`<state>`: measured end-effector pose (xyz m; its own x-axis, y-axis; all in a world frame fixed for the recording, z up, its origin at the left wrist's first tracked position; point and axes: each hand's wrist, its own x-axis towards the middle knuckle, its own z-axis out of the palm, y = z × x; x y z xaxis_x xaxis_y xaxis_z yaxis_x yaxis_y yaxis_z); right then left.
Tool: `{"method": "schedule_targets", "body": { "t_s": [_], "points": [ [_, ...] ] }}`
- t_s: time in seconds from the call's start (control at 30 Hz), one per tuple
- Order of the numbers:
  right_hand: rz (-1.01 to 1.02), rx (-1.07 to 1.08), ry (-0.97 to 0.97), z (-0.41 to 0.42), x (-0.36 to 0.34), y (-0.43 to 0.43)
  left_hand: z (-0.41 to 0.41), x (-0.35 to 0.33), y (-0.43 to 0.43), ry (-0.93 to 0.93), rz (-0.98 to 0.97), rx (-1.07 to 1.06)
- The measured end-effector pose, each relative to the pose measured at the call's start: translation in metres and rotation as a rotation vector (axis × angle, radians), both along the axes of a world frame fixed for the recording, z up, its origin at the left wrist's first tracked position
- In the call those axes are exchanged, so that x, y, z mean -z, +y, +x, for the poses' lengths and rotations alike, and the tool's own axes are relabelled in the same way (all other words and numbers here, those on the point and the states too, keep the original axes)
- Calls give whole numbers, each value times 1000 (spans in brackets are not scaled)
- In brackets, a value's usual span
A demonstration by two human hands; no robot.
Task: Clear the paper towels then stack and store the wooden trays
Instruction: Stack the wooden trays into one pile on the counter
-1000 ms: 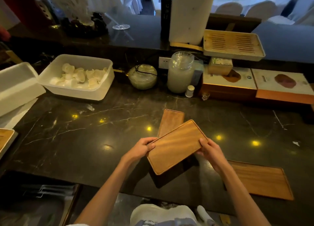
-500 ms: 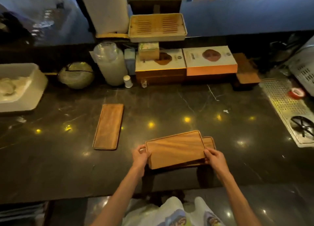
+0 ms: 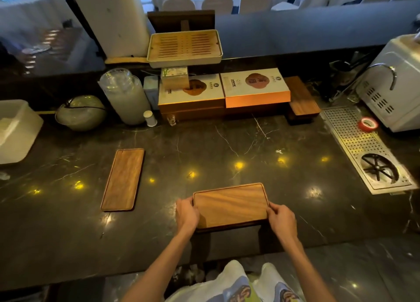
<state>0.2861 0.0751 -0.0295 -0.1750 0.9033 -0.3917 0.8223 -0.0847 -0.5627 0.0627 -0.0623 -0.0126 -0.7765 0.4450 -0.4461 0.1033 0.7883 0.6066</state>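
**Two hands hold a tray sideways**

The left hand (image 3: 186, 213) and right hand (image 3: 281, 218) grip the short ends of a wooden tray (image 3: 230, 205), near on the dark counter (image 3: 227, 142). It runs left to right. Another tray (image 3: 123, 179) lies left, pointing near to far.

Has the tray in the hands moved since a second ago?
Yes. The held tray went right, away from the long tray left lying on the counter.

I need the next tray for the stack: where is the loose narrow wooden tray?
In the head view the narrow wooden tray lies flat on the dark marble counter, left of the stack held by both hands, in front of the glass jar.
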Motion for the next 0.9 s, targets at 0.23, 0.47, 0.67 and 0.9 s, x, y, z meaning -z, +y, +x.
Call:
{"method": "schedule_targets", "body": {
  "t_s": [0.23, 0.47, 0.67, 0.9],
  "points": [
    [-7, -39, -26, 1, 6, -2, 0, 9, -4, -18, -2, -1],
    [-2, -38, 36, 4, 4, -3, -1, 11, -3, -10, 13, -16],
    [-43, -9, 154, 2, 3, -4, 5, 12, 0, -96, -7, -59],
    [-324, 50, 507, -9, 4, -4, 23, 9, -11, -255, 158, -57]
  ]
}}
